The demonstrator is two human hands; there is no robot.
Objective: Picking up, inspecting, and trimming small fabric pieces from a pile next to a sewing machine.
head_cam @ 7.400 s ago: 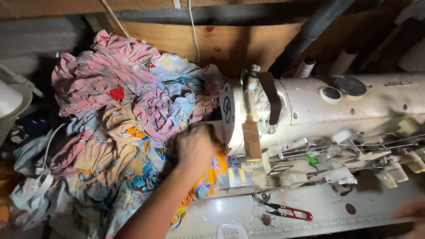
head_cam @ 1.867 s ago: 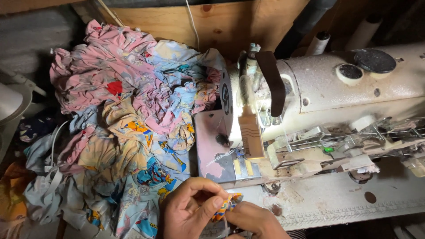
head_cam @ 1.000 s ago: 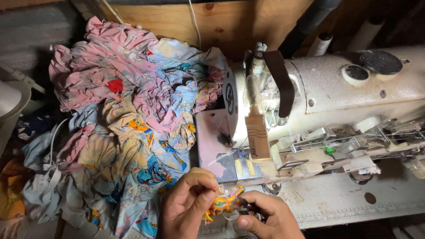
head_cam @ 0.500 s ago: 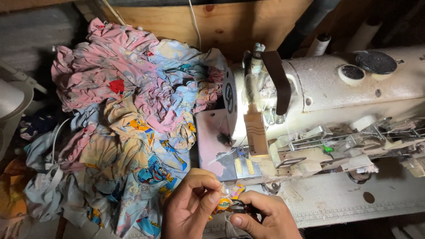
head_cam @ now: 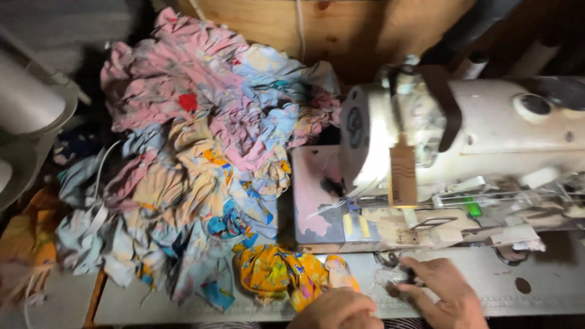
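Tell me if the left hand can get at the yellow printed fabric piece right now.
Probably yes. The left hand lies at the bottom edge, right beside the yellow printed fabric piece, which sits in the open on the machine bed with nothing over it. The right hand is off to the other side.

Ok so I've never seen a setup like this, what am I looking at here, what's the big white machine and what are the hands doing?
The camera sits on the person's head and looks down at a work table. The big white thing is an old, worn sewing machine. Left of it lies a heap of printed fabric pieces in pink, blue and orange. At the bottom edge, the left hand rests on a small orange printed piece. The right hand pinches something small and dark at the machine's base; what it is cannot be told.
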